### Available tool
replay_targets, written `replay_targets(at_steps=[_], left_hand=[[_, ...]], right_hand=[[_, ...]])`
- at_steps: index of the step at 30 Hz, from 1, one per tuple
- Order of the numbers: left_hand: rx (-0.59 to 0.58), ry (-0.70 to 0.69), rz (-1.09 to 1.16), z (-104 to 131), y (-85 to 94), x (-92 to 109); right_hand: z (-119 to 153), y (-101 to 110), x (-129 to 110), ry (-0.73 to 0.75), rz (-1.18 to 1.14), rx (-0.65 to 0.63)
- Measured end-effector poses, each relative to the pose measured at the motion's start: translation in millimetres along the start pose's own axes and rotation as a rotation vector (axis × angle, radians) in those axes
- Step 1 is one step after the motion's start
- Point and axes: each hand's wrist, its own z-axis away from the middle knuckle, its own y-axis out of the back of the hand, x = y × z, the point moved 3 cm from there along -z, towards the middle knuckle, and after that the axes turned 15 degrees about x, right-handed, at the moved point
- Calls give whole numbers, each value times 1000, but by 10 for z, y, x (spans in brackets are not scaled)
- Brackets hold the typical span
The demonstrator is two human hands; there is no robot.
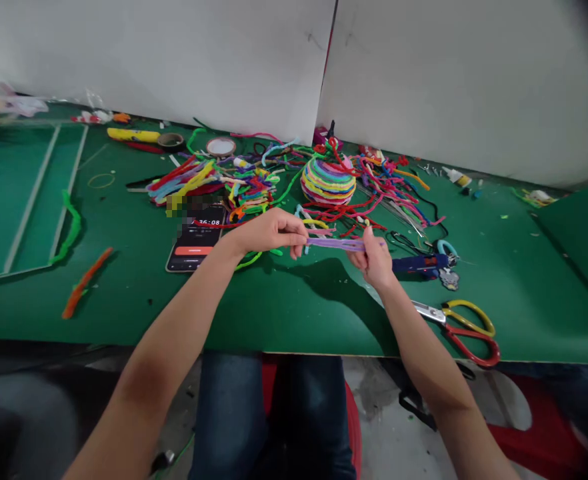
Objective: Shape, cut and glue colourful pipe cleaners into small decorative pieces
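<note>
Several purple pipe cleaners (335,244) stretch level between my two hands above the green table (304,307). My left hand (283,232) pinches their left end, and my right hand (374,257) is closed round the right end. Just beyond sits a round ball coiled from striped, many-coloured pipe cleaners (328,181), with red strands on top. A heap of loose coloured pipe cleaners (254,190) lies left of the ball, and more (391,183) lie to its right. Near my right hand is a dark blue glue gun (421,265), partly hidden by that hand.
Scissors (469,330) with yellow and red handles lie by the front edge, right of my forearm. A phone (194,243) lies left of my left hand. Tape rolls (221,147) and a small glue bottle (457,177) sit near the white partition (174,60). An orange pipe cleaner (87,283) lies left.
</note>
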Motion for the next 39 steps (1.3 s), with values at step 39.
replay_targets(at_steps=[39], left_hand=[[586, 5, -118, 26, -375, -69]], right_hand=[[701, 490, -863, 352, -81, 556]])
